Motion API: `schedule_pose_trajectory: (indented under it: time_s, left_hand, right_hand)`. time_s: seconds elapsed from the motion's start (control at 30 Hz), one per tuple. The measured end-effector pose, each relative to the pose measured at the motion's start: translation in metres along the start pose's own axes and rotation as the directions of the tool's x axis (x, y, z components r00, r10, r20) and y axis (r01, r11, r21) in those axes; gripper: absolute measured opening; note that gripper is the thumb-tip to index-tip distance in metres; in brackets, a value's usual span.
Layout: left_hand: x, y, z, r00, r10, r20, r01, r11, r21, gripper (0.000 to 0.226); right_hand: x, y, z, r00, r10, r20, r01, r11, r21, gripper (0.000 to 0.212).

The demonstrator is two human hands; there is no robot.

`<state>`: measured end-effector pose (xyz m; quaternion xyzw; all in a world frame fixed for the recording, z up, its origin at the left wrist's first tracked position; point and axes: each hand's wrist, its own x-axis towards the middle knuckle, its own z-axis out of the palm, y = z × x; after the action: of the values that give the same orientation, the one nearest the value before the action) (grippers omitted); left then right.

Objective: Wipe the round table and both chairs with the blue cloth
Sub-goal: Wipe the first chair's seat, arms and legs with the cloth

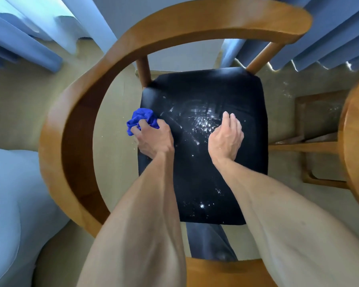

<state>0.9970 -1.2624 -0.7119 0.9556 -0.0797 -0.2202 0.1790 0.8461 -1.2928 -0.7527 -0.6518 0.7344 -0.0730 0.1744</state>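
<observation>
Dusty black chair seat, left hand clutching blue cloth, right hand relaxed

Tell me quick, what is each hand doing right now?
Left hand: closed, gripping the bunched blue cloth at the seat's left edge.
Right hand: open, holding nothing, fingers on the dusty seat.
</observation>
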Motion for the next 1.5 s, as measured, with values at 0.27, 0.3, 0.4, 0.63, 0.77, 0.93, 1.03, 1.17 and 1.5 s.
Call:
schedule_pose_trajectory:
  time_s: [0.27,0.3,0.4,0.63,0.77,0.93,1.03,1.17,1.5]
  left_hand:
    - [-0.034,0.040,0.013,0.940,0.253,0.231,-0.188,0.945,-0.267,0.033]
    - [-0.032,0.041,0.010,0.951,0.215,0.221,-0.148,0.947,-0.286,0.042]
    - [-0.008,0.029,-0.006,0.994,0.083,0.065,-0.069,0.978,-0.195,0.042]
    - [0.055,-0.035,-0.026,0.973,-0.217,0.076,0.216,0.976,0.030,0.049]
    - [0.056,-0.044,-0.008,0.962,-0.160,0.223,0.144,0.986,0.085,0.035]
    - [0.050,-0.048,-0.001,0.976,-0.116,0.183,0.098,0.990,0.101,0.023]
    - [0.045,-0.053,0.003,0.984,-0.063,0.168,0.043,0.992,0.121,0.024]
    - [0.038,-0.047,0.009,0.989,-0.085,0.118,0.057,0.973,0.223,0.026]
    - [0.030,-0.045,0.017,0.991,-0.086,0.106,0.054,0.959,0.277,0.036]
  right_hand:
    - [0.029,0.000,-0.015,0.992,-0.126,-0.018,0.127,0.986,0.111,0.046]
    - [0.028,-0.005,-0.016,0.991,-0.135,-0.003,0.135,0.982,0.133,0.048]
    - [0.016,-0.020,-0.010,0.975,-0.214,0.069,0.196,0.959,0.205,0.062]
    - [0.000,-0.064,0.012,0.913,-0.312,0.264,0.374,0.899,-0.229,0.093]
    - [0.001,-0.090,0.028,0.893,-0.369,0.260,0.444,0.819,-0.363,0.085]
    - [0.014,-0.097,0.030,0.876,-0.409,0.254,0.480,0.781,-0.398,0.038]
    - [0.018,-0.090,0.030,0.908,-0.390,0.152,0.418,0.869,-0.266,0.021]
    - [0.017,-0.093,0.029,0.957,-0.267,0.118,0.287,0.933,-0.218,0.018]
    - [0.051,0.013,-0.014,0.964,0.252,-0.081,-0.263,0.946,-0.188,0.031]
